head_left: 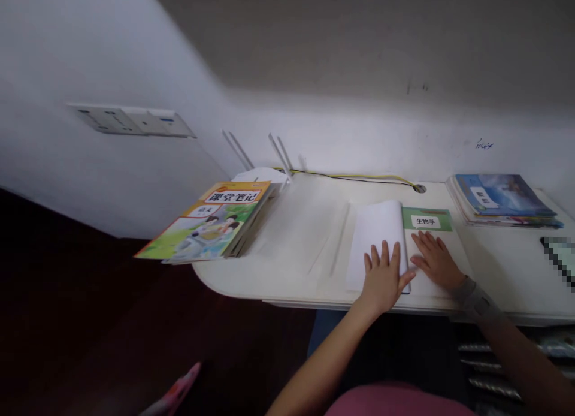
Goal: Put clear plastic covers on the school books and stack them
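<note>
A book with a green-topped title page (442,220) lies open on the white desk. Its left side is a blank white page or inner cover (372,230). My left hand (381,280) rests flat on that white side with the fingers spread, the thumb reaching toward the fold. On the title page lies my right hand (436,261), its fingers stretched out just below the printed title. A grey band circles my right wrist. Neither hand grips anything. Under the palms, parts of both pages are hidden.
A stack of textbooks (211,221) juts past the desk's left edge. Behind it stands a white router (260,175) with antennas; cables run to a hole (419,189). More books (505,197) are piled on the right, near a partly pixelated device (561,257). The desk (296,242) has a rounded left corner.
</note>
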### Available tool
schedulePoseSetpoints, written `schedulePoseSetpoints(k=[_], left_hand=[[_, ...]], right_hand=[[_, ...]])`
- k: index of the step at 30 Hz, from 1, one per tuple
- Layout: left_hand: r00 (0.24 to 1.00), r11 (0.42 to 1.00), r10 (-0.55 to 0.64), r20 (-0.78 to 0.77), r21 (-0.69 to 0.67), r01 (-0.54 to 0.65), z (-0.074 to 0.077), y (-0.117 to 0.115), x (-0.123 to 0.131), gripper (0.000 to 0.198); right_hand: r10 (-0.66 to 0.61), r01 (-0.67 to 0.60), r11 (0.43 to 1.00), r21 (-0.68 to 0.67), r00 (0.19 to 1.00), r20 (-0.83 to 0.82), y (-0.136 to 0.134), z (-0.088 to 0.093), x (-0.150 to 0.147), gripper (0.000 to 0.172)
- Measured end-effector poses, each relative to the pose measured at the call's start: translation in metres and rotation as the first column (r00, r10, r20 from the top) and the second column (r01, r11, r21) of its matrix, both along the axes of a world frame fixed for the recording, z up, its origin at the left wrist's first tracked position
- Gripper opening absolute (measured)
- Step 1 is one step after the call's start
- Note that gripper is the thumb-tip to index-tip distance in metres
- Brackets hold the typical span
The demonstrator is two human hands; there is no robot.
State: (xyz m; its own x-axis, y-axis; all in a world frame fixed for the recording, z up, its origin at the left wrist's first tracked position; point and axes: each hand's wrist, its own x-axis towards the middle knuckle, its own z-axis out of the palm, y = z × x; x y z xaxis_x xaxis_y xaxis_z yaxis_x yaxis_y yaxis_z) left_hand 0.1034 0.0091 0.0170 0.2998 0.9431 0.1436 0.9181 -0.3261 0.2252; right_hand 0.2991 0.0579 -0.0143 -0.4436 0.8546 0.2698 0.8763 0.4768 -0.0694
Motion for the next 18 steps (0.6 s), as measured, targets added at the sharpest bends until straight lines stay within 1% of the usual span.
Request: schedulePoseSetpoints(k=[5, 11, 18], left_hand=[[0.995, 0.998, 0.048, -0.084, 0.048, -0.044, -0.009, -0.007, -0.005, 0.074], [0.989, 0.991, 0.111, -0.095, 0.090, -0.102, -0.010, -0.004, -0.006, 0.075], [0.986, 0.991, 0.124, -0.111, 0.060, -0.117, -0.012, 0.004, -0.017, 0.067]], right_hand=[[-0.003, 0.002, 1.000, 0.022, 1.000, 0.024, -0.001, 0.003, -0.004, 0.058], [0.004, -0.005, 1.000, 0.024, 0.999, 0.040, 0.000, 0.003, -0.003, 0.059], [0.004, -0.007, 0.999, 0.046, 0.998, 0.068, -0.001, 0.004, -0.004, 0.057]])
